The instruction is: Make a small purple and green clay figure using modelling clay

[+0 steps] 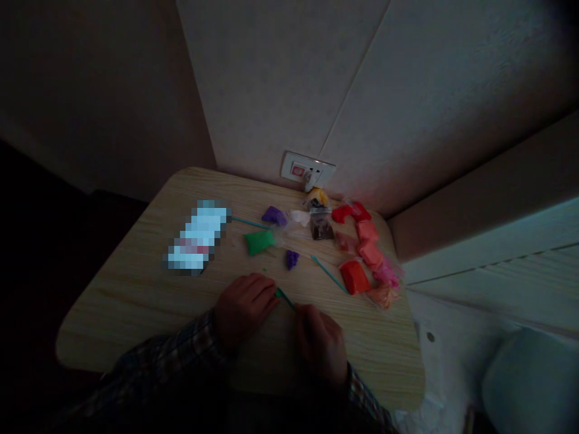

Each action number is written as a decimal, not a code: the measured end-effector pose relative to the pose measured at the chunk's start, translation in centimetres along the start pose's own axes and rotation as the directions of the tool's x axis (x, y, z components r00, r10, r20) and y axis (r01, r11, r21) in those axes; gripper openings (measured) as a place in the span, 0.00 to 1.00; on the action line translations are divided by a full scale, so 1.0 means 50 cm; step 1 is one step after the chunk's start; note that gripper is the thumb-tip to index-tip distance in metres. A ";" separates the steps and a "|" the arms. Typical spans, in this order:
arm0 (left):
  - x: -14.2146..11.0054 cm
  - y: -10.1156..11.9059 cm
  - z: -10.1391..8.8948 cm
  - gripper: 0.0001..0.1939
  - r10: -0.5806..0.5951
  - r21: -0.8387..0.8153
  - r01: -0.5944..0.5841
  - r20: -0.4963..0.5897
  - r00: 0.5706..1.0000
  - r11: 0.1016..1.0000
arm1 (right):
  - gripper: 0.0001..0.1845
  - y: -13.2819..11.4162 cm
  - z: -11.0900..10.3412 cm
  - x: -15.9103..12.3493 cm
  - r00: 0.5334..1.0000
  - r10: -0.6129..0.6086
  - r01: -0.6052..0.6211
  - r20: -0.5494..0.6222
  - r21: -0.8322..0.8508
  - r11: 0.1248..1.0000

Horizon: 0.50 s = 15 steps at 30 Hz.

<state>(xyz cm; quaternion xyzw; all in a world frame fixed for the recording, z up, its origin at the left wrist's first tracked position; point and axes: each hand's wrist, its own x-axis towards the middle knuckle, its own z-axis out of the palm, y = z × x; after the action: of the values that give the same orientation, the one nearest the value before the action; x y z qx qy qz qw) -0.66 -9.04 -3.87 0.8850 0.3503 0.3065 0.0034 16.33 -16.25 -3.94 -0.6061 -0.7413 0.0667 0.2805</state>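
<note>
My right hand [320, 345] is closed around a thin teal modelling tool [288, 299], near the middle of the table's front half. The tool's tip meets a small piece of green clay [277, 293] at the fingertips of my left hand [246, 306]. Those left fingers are pressed together, and the clay is partly hidden behind them. Just beyond both hands sits a cluster of small purple clay balls [292, 259], shaped like a bunch of grapes. A green clay packet [259, 242] lies past my left hand, with a tiny green crumb [265, 269] nearby.
On the wooden table [136, 301], a lit phone [199, 238] lies at left. Red [355, 277], salmon [371, 254], purple [274, 215] and dark brown [321, 228] clay packets spread along the back and right. A second teal tool [330, 274] rests right of centre. Behind is a wall socket [307, 169].
</note>
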 end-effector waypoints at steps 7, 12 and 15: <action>0.010 0.007 -0.002 0.07 -0.033 0.021 0.032 0.083 0.996 0.999 | 0.13 0.001 0.005 0.000 0.999 -0.041 0.039 -0.028 -0.045 0.998; 0.011 0.008 0.002 0.07 -0.043 0.044 0.039 0.084 0.996 0.998 | 0.14 0.002 0.007 0.002 0.996 -0.085 0.082 -0.032 -0.068 0.994; 0.008 0.006 0.005 0.07 -0.052 0.038 0.049 0.082 0.995 0.998 | 0.13 0.001 0.008 0.004 0.995 -0.095 0.093 -0.024 -0.072 0.993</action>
<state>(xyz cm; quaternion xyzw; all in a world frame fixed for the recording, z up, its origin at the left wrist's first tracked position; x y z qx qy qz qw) -0.10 -8.98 -3.78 0.8877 0.3775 0.2633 0.0098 16.18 -15.97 -4.26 -0.5811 -0.7668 0.0188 0.2719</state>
